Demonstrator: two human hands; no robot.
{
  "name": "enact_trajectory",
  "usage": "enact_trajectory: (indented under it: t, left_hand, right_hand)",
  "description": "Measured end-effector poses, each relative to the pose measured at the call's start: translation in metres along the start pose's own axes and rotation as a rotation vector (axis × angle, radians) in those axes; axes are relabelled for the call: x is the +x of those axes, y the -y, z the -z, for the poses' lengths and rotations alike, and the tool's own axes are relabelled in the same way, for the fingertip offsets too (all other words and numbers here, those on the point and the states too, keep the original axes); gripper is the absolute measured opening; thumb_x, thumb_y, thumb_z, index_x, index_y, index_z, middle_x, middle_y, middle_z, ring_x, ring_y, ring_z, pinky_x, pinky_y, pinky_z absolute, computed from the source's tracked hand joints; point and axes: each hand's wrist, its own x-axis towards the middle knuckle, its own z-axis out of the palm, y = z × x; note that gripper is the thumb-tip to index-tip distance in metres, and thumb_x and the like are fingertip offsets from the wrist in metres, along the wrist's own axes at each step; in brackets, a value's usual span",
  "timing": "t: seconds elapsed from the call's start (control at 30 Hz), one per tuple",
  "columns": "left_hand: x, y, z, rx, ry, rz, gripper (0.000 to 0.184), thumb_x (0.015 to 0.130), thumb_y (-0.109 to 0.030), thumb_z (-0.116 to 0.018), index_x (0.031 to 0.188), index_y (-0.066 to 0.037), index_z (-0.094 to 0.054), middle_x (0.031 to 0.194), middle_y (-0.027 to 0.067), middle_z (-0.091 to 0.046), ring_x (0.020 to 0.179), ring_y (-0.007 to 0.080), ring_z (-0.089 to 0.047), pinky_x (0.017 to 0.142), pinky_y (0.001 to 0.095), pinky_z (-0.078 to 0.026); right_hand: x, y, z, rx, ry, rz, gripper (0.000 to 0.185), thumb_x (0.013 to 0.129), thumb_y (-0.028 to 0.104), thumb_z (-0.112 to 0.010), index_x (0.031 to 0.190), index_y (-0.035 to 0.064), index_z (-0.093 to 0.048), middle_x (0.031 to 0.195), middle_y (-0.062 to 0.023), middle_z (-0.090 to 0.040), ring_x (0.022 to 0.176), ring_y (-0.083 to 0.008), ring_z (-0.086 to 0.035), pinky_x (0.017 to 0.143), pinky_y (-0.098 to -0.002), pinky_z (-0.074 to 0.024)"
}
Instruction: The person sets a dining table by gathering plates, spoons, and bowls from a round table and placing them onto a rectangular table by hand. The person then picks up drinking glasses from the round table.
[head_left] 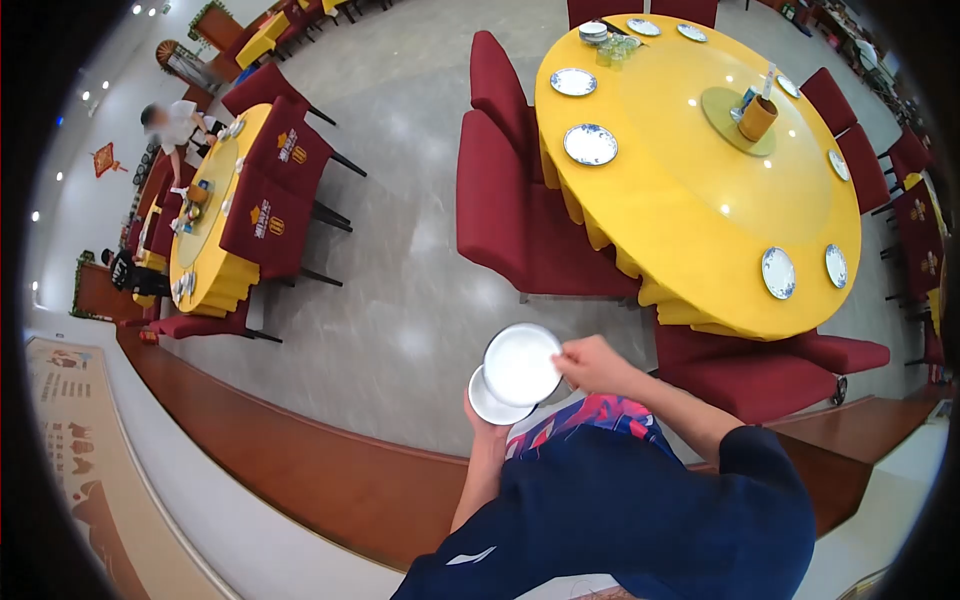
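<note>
Two round white dishes with dark rims are in my hands, in front of my dark blue shirt. My right hand [590, 364] pinches the right edge of the upper dish [522, 366], which overlaps the lower one. Below and to the left, my left hand [484, 425] holds the lower dish [492, 402] from beneath; its fingers are mostly hidden under the dish. Beyond my hands stands a round table with a yellow cloth [640, 215], with blue-patterned plates [591, 145] spaced around its edge.
Dark red chairs [495, 200] surround the yellow table. A bamboo holder [757, 118] stands at its centre, with glasses [616, 50] and stacked dishes [593, 32] at the far edge. At the left, a person in white [175, 125] leans over another yellow table [235, 190]. Another person in black [128, 275] stands nearby.
</note>
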Motion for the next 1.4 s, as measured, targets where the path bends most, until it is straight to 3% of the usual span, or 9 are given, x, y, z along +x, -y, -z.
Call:
enact_trajectory:
  t: [0.17, 0.5, 0.6, 0.63, 0.77, 0.87, 0.93, 1.0, 1.4]
  left_hand:
    - [0.013, -0.081, 0.028, 0.077, 0.302, 0.002, 0.056, 0.091, -0.039, -0.027, 0.129, -0.002, -0.044, 0.118, 0.0134, -0.056, 0.105, 0.0265, -0.056, 0.09, 0.0375, -0.047]
    - [0.064, -0.225, 0.101, 0.025, 0.115, -0.015, 0.056, 0.09, -0.042, -0.029, 0.121, -0.001, -0.051, 0.111, 0.0142, -0.059, 0.101, 0.0273, -0.059, 0.084, 0.0394, -0.051]
    - [0.09, -0.253, 0.119, -0.068, 0.229, 0.083, 0.056, 0.089, -0.044, -0.03, 0.118, -0.001, -0.052, 0.111, 0.0142, -0.06, 0.099, 0.028, -0.06, 0.082, 0.0404, -0.052]
    - [0.1, -0.26, 0.118, -0.052, 0.225, 0.065, 0.058, 0.088, -0.045, -0.031, 0.12, -0.001, -0.051, 0.112, 0.0154, -0.059, 0.101, 0.028, -0.06, 0.084, 0.0407, -0.051]
    - [0.141, -0.301, 0.088, 0.005, 0.231, 0.048, 0.059, 0.088, -0.044, -0.032, 0.123, -0.001, -0.049, 0.114, 0.0162, -0.058, 0.103, 0.0284, -0.058, 0.087, 0.0406, -0.049]
    - [0.18, -0.334, 0.07, 0.11, 0.271, 0.123, 0.058, 0.087, -0.041, -0.033, 0.126, 0.0, -0.048, 0.116, 0.0169, -0.057, 0.105, 0.0288, -0.057, 0.091, 0.0393, -0.047]
    - [0.215, -0.35, 0.05, 0.218, 0.157, 0.148, 0.056, 0.088, -0.037, -0.033, 0.126, 0.001, -0.048, 0.116, 0.0169, -0.058, 0.106, 0.0288, -0.057, 0.092, 0.0378, -0.045]
    - [0.26, -0.366, 0.021, 0.264, 0.336, 0.164, 0.054, 0.088, -0.035, -0.032, 0.124, 0.002, -0.05, 0.116, 0.0169, -0.058, 0.106, 0.0288, -0.057, 0.091, 0.0375, -0.045]
    - [0.485, -0.468, -0.132, 0.458, 0.332, 0.33, 0.055, 0.088, -0.042, -0.032, 0.121, -0.002, -0.051, 0.115, 0.0161, -0.058, 0.104, 0.0315, -0.057, 0.086, 0.0423, -0.049]
  right_hand:
    - [0.041, 0.05, -0.086, -0.103, 0.208, -0.037, 0.034, 0.09, 0.026, -0.049, 0.069, 0.0003, -0.058, 0.052, -0.0054, -0.057, 0.041, -0.012, -0.054, 0.043, -0.0279, -0.0441]
    - [0.152, 0.092, -0.215, -0.229, 0.17, -0.077, 0.037, 0.088, 0.024, -0.044, 0.07, -0.0049, -0.057, 0.052, -0.0112, -0.058, 0.04, -0.018, -0.056, 0.044, -0.0312, -0.0471]
    - [0.179, 0.1, -0.235, -0.548, 0.007, 0.037, 0.045, 0.089, 0.036, -0.045, 0.077, -0.0048, -0.06, 0.066, -0.0218, -0.062, 0.063, -0.0337, -0.063, 0.062, -0.0421, -0.0507]
    - [0.189, 0.107, -0.237, -0.515, 0.029, -0.067, 0.052, 0.089, 0.045, -0.045, 0.091, -0.005, -0.059, 0.077, -0.0264, -0.062, 0.077, -0.0408, -0.062, 0.072, -0.0458, -0.0486]
    - [0.244, 0.114, -0.242, -0.442, -0.121, -0.111, 0.059, 0.089, 0.047, -0.047, 0.125, 0.0009, -0.042, 0.086, -0.0244, -0.064, 0.081, -0.0417, -0.061, 0.076, -0.0446, -0.0471]
    - [0.29, 0.119, -0.237, -0.208, -0.19, 0.044, 0.062, 0.088, 0.047, -0.05, 0.121, -0.005, -0.042, 0.09, -0.0317, -0.06, 0.09, -0.0426, -0.059, 0.079, -0.0448, -0.0466]
    - [0.325, 0.13, -0.225, -0.066, -0.056, -0.149, 0.056, 0.089, 0.04, -0.051, 0.122, -0.0034, -0.036, 0.082, -0.0255, -0.061, 0.065, -0.0312, -0.065, 0.06, -0.0389, -0.0525]
    - [0.359, 0.132, -0.211, 0.171, -0.061, -0.213, 0.056, 0.091, 0.034, -0.048, 0.134, 0.0045, -0.027, 0.08, -0.0185, -0.063, 0.059, -0.0221, -0.065, 0.051, -0.0318, -0.0541]
    - [0.576, 0.201, -0.097, 0.6, -0.267, -0.18, 0.057, 0.09, 0.031, -0.052, 0.131, 0.0005, -0.028, 0.094, -0.0204, -0.059, 0.067, -0.0239, -0.065, 0.054, -0.0342, -0.0576]
